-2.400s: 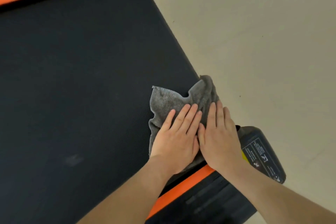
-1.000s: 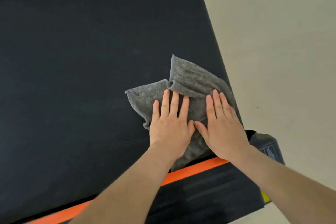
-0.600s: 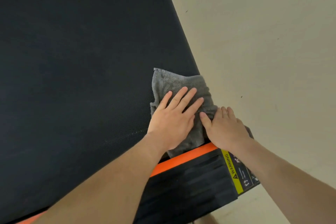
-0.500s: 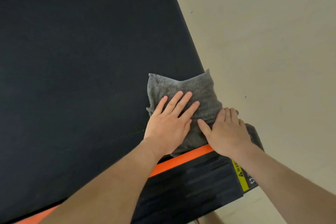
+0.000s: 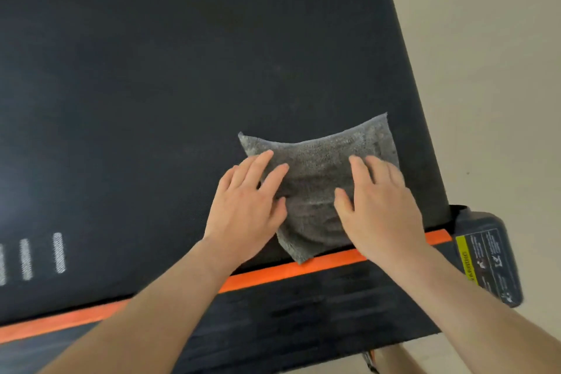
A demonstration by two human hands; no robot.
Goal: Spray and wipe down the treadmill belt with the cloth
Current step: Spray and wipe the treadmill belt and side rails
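Note:
A grey cloth lies spread flat on the black treadmill belt, near the belt's right end and close to the near orange stripe. My left hand presses on the cloth's left edge with straight fingers. On the cloth's right part rests my right hand, palm down, fingers extended. The cloth's lower corner reaches onto the orange stripe. No spray bottle is in view.
An orange stripe and a black side rail run along the near side of the belt. A rear end cap with a yellow warning label sits at the right. Beige floor lies beyond. White marks show on the belt at left.
The cloth has been spread out flatter and wider. My hands have moved apart on it, and the cloth sits a little further onto the belt than half a second ago.

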